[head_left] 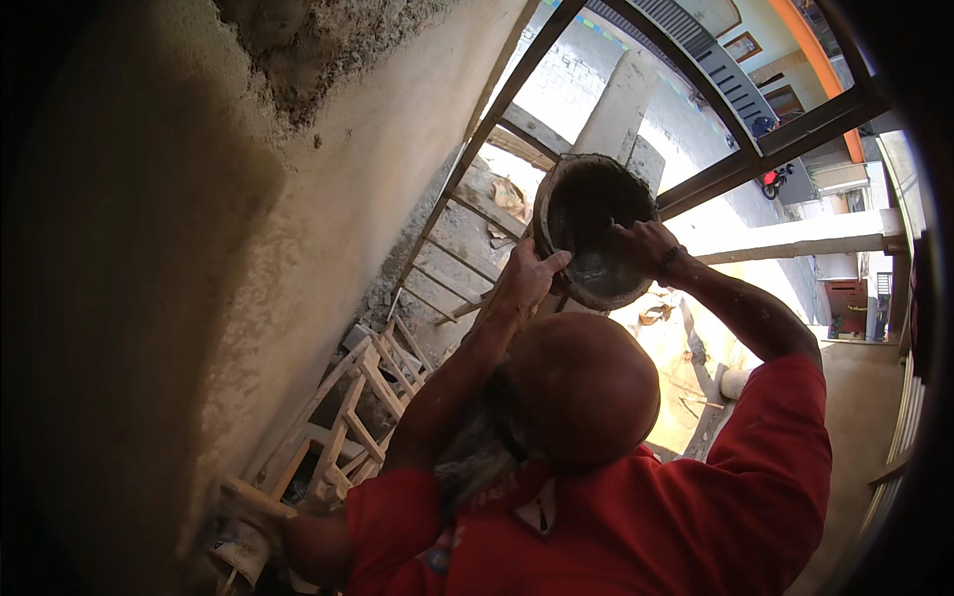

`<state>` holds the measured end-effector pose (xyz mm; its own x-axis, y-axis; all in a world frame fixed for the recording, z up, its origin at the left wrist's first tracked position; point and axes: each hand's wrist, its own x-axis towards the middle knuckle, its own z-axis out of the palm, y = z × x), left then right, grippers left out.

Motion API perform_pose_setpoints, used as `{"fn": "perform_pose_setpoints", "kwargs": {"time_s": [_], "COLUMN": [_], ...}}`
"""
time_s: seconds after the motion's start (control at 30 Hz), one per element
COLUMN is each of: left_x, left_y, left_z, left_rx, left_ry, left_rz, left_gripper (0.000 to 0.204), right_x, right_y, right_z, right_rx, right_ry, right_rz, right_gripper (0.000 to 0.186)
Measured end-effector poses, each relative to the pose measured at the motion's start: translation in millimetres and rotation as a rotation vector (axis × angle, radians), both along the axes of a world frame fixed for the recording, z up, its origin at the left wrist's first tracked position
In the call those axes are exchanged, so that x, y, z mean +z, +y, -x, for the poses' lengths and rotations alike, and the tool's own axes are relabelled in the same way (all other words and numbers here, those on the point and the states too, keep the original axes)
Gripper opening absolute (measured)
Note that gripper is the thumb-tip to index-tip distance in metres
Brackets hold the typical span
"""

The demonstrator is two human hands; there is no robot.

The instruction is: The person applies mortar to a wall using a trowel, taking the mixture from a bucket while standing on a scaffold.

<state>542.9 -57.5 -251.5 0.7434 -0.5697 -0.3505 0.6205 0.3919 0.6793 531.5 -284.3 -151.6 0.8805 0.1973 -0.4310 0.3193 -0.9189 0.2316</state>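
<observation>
A round dark mortar bucket [596,223], its rim caked with grey, is tilted so that its inside shows. My right hand [648,246], at the end of a red-sleeved arm with a dark wristband, is closed over the bucket's right rim. Another person's hand [527,281] grips the left rim, thumb over the edge. That person's head [581,387] is below the bucket, between the arms. My left arm [320,548] bends out at the lower left; its hand is smeared by motion beside pale wood [256,497], so its fingers cannot be made out.
A rough plastered wall [328,189] runs along the left, with a broken patch [308,50] at the top. Wooden frames [358,407] stand low beside it. A dark metal window frame [755,164] crosses the upper right, with a sunlit street beyond.
</observation>
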Motion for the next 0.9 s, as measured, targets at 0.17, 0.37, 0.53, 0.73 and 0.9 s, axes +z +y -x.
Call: {"fn": "perform_pose_setpoints", "kwargs": {"time_s": [0.17, 0.37, 0.53, 0.73, 0.9], "left_x": [-8, -8, 2, -5, -27], "left_y": [1, 0, 3, -1, -9], "left_z": [1, 2, 2, 3, 4], "left_rx": [0.039, -0.021, -0.005, 0.004, 0.011], "left_ry": [-0.028, -0.035, -0.029, -0.090, -0.152], "left_rz": [0.043, -0.021, -0.039, -0.082, -0.117], "left_gripper": [0.030, 0.030, 0.028, 0.033, 0.036], "right_x": [77, 31, 50, 80, 26], "right_y": [32, -1, 7, 8, 14], "right_z": [17, 16, -19, -34, 7], "right_rx": [0.100, -0.038, -0.108, -0.020, -0.010], "right_ry": [0.268, 0.287, 0.141, 0.000, 0.125], "right_rz": [0.024, -0.086, 0.183, 0.191, 0.135], "right_gripper": [0.009, 0.020, 0.023, 0.017, 0.015]}}
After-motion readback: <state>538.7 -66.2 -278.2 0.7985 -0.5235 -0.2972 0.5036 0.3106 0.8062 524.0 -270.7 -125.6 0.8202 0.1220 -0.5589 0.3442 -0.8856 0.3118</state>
